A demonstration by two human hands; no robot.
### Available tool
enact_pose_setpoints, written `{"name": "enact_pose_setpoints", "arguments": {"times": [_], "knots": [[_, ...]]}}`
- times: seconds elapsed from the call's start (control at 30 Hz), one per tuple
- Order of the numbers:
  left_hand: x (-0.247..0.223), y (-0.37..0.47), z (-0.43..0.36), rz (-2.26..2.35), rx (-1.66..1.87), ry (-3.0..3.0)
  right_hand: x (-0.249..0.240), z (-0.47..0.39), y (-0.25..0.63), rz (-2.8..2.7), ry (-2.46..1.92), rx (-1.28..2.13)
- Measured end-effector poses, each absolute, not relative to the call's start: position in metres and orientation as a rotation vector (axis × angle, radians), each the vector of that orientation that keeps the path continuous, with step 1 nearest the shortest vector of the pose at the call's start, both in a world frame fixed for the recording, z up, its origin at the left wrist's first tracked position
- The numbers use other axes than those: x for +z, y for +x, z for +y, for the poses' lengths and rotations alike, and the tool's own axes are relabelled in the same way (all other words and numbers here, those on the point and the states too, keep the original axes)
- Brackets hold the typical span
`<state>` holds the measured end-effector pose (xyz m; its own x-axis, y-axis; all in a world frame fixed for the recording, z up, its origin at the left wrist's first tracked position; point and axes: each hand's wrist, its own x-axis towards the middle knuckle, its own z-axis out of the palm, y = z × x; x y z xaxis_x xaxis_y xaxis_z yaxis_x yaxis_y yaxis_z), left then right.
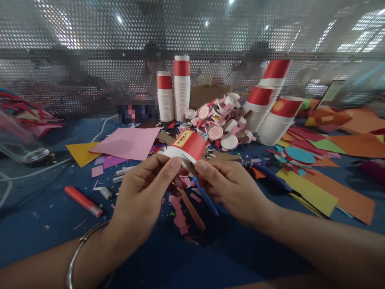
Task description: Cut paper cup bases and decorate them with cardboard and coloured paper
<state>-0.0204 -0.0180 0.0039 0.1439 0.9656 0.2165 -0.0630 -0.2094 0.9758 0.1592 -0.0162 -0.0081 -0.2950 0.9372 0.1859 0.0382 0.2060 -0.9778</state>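
Observation:
A red and white paper cup (192, 145) with a yellow label lies tilted on its side between my hands, above the middle of the table. My left hand (142, 192) grips its white end, thumb on top and fingers curled beneath. With thumb and fingers pinched, my right hand (231, 184) holds the cup's lower edge, where a slit or loose flap seems to show. Below the hands lie a blue stick (206, 196), a brown stick (192, 210) and pink paper strips (179, 216).
Stacked paper cups (182, 92) stand at the back, with leaning stacks (270, 124) to the right. Between them is a pile of cut cup pieces (219, 120). Colored paper (126, 142), a red tube (82, 200) and a clear container (24, 136) lie left; orange sheets (349, 192) lie right.

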Motion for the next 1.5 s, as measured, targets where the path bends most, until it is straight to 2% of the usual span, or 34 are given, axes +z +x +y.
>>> {"name": "enact_pose_setpoints", "arguments": {"times": [0.27, 0.7, 0.97, 1.23, 1.5], "knots": [[0.006, -0.020, -0.014, 0.976, 1.246, 1.203, -0.015, -0.014, 0.159, -1.531, -0.992, 1.327], [0.003, -0.017, -0.019, 0.959, 1.221, 1.150, -0.014, -0.018, 0.156, -1.554, -1.047, 1.272], [0.001, -0.017, -0.024, 0.984, 1.221, 1.356, -0.014, -0.021, 0.159, -1.559, -1.016, 1.263], [0.010, -0.015, -0.005, 0.992, 1.122, 0.873, -0.016, -0.018, 0.160, -1.508, -0.984, 1.298], [0.009, -0.020, 0.002, 0.912, 1.188, 0.935, -0.018, -0.018, 0.160, -1.547, -1.021, 1.263]]}}
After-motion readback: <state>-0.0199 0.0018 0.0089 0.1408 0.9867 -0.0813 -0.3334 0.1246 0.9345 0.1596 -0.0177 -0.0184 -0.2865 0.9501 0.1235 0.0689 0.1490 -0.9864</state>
